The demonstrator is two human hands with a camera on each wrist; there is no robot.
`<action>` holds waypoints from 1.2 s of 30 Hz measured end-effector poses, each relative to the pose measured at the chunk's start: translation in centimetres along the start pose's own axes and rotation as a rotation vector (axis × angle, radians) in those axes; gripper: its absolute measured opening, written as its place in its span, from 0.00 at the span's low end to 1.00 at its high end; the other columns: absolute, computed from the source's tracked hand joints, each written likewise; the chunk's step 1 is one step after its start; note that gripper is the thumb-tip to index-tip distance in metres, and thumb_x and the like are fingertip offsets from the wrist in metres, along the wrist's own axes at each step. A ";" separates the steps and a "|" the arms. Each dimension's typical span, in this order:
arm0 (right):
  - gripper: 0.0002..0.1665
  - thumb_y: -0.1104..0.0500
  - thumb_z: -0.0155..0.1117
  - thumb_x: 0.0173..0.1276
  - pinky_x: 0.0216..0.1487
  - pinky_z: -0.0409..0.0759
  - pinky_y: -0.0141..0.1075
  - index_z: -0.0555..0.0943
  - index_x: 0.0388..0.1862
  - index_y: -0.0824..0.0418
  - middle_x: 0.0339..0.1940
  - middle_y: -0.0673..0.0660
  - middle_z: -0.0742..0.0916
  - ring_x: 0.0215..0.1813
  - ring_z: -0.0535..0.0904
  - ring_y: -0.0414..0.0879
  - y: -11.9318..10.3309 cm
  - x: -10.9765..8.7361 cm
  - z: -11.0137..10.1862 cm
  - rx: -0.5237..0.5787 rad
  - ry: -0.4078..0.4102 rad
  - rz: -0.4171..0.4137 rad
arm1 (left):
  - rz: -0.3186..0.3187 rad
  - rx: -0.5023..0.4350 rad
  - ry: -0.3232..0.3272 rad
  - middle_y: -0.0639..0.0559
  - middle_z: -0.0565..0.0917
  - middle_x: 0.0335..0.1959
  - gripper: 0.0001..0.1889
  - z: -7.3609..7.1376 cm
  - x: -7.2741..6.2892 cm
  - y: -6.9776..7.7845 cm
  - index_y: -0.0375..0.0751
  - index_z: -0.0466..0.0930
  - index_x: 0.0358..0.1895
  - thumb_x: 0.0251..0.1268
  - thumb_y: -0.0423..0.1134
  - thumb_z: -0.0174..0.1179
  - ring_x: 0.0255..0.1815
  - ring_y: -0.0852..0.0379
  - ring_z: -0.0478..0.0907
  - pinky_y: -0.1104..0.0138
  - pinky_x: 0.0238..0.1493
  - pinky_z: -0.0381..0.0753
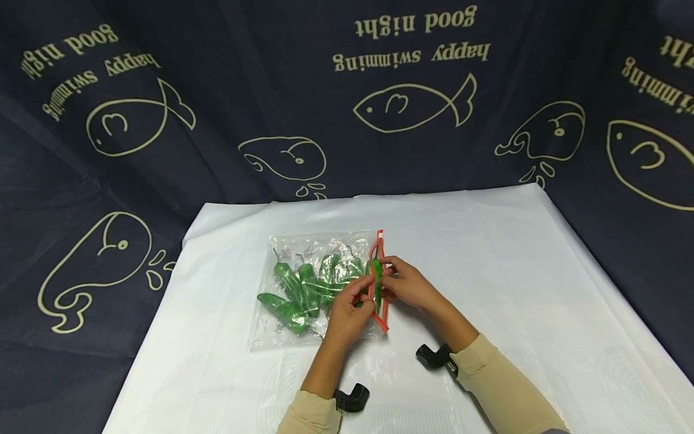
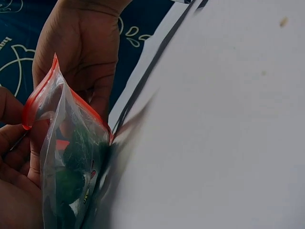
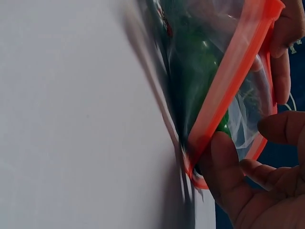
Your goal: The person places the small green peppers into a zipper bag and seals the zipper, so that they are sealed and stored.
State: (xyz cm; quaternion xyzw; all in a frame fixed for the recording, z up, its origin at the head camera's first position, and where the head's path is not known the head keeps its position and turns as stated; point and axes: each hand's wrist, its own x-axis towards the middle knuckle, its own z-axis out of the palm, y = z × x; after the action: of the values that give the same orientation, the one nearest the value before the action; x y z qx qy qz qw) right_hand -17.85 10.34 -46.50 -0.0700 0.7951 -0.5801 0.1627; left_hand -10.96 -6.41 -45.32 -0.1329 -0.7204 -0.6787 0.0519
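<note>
A clear zip bag [image 1: 265, 337] with a red zip edge [image 1: 384, 325] lies on the white tabletop, holding several green chili peppers [image 1: 308, 283]. My left hand [image 1: 349, 310] pinches the zip edge on the near side of the mouth, fingers bent. At the mouth, my right hand [image 1: 411, 284] has its thumb and fingers at the red strip. One green pepper [image 1: 378, 274] shows upright between the parted red strips. In the right wrist view the thumb [image 3: 224, 148] overlaps the strip's lower end, and the mouth gapes. Plastic glare partly hides the peppers.
The white table cover [image 1: 504, 259] spreads around the bag, its far edge meeting a dark blue curtain [image 1: 303, 78] printed with fish and whales. Each wrist carries a black camera [image 1: 352, 398] close above the cover.
</note>
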 end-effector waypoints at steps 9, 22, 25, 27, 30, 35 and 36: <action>0.35 0.66 0.56 0.69 0.34 0.83 0.41 0.62 0.74 0.65 0.48 0.66 0.80 0.34 0.83 0.51 -0.2 0.0 0.4 0.068 -0.011 -0.009 | -0.024 0.017 -0.017 0.27 0.81 0.47 0.27 -0.1 -0.1 0.0 0.24 0.76 0.61 0.53 0.15 0.52 0.31 0.59 0.73 0.77 0.27 0.70; 0.42 0.74 0.47 0.63 0.32 0.82 0.38 0.52 0.78 0.66 0.45 0.64 0.81 0.29 0.79 0.48 0.2 0.3 0.5 0.182 -0.075 -0.021 | -0.045 0.014 -0.039 0.24 0.79 0.35 0.28 0.0 0.1 -0.1 0.26 0.76 0.62 0.54 0.17 0.51 0.29 0.61 0.74 0.77 0.25 0.69; 0.42 0.75 0.46 0.63 0.35 0.81 0.39 0.54 0.77 0.67 0.47 0.66 0.81 0.33 0.80 0.49 0.4 0.3 0.4 0.167 -0.067 -0.039 | -0.038 0.021 -0.032 0.25 0.79 0.40 0.28 0.0 0.1 -0.1 0.26 0.76 0.62 0.53 0.17 0.52 0.31 0.58 0.74 0.77 0.28 0.71; 0.41 0.76 0.47 0.63 0.37 0.81 0.40 0.56 0.77 0.67 0.50 0.68 0.81 0.36 0.80 0.49 0.5 0.4 0.3 0.154 -0.060 -0.048 | -0.038 0.024 -0.023 0.27 0.80 0.44 0.28 0.0 0.1 -0.1 0.26 0.76 0.62 0.53 0.17 0.52 0.32 0.58 0.74 0.76 0.28 0.71; 0.40 0.75 0.48 0.65 0.40 0.81 0.42 0.56 0.77 0.67 0.56 0.70 0.79 0.39 0.80 0.48 0.6 0.5 0.2 0.147 -0.055 -0.049 | -0.045 0.020 -0.009 0.30 0.80 0.50 0.28 0.1 0.0 -0.1 0.25 0.76 0.61 0.53 0.16 0.52 0.33 0.58 0.74 0.76 0.30 0.73; 0.39 0.75 0.47 0.66 0.42 0.81 0.43 0.56 0.77 0.67 0.60 0.71 0.77 0.40 0.81 0.47 0.7 0.7 0.1 0.158 -0.067 -0.042 | -0.055 0.006 0.003 0.31 0.79 0.54 0.27 0.1 0.0 -0.2 0.24 0.76 0.61 0.52 0.16 0.53 0.33 0.59 0.74 0.76 0.30 0.73; 0.39 0.75 0.47 0.66 0.41 0.81 0.42 0.56 0.77 0.67 0.60 0.71 0.77 0.40 0.81 0.48 0.8 0.8 0.1 0.166 -0.071 -0.037 | -0.056 0.006 0.004 0.31 0.79 0.53 0.28 0.1 0.0 -0.2 0.24 0.76 0.61 0.52 0.16 0.53 0.33 0.58 0.74 0.76 0.31 0.73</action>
State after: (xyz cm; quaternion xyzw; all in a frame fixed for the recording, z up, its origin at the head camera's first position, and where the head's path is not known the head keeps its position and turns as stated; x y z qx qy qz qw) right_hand -18.49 10.28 -47.40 -0.0913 0.7368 -0.6438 0.1853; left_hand -11.02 -6.34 -45.54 -0.1112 -0.7258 -0.6779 0.0347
